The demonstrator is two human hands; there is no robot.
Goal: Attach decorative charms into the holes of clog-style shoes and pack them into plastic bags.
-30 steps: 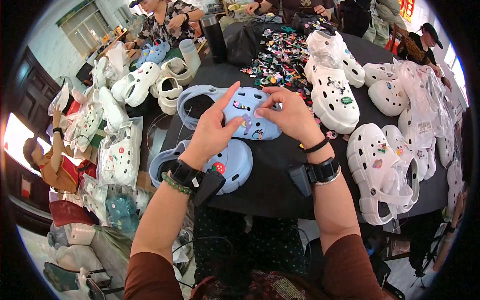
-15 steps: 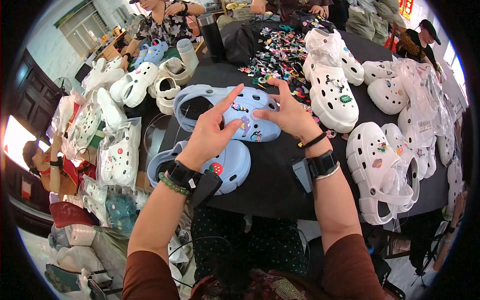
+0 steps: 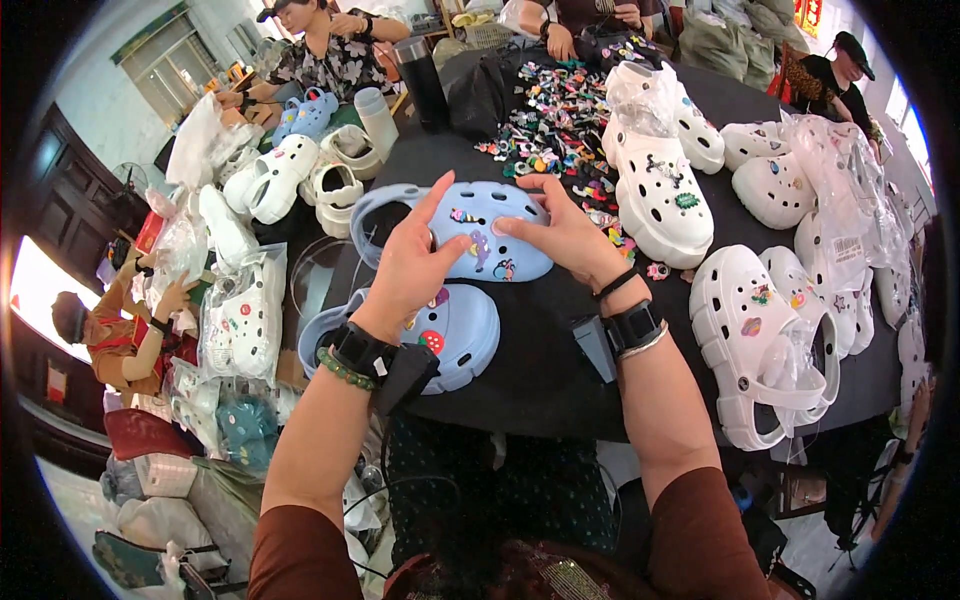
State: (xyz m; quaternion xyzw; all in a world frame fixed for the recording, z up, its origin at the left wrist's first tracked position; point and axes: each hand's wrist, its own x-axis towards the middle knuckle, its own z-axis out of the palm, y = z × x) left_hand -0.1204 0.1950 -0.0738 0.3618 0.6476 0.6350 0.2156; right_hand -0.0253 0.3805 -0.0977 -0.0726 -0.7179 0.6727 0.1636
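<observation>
Black tabletop [image 3: 560, 370], centre frame. Nearest is a second blue clog [image 3: 470, 340], then the main blue clog [image 3: 515, 252] mid-frame, lying crosswise, toe right. Left hand [image 3: 408, 265] by its strap end, thumb and forefinger wide, can't tell if hidden fingers grip. Right hand [image 3: 570, 245] is nearer the toe, pinching it. Clog's pale, holey, charm-dotted. Loose charms [image 3: 565, 110] beyond, upper middle.

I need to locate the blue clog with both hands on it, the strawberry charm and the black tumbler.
Blue clog [image 3: 524, 256]: head view, bare front upper.
Strawberry charm [image 3: 431, 342]: head view, red middle.
Black tumbler [image 3: 425, 90]: head view, middle of its side.
</observation>
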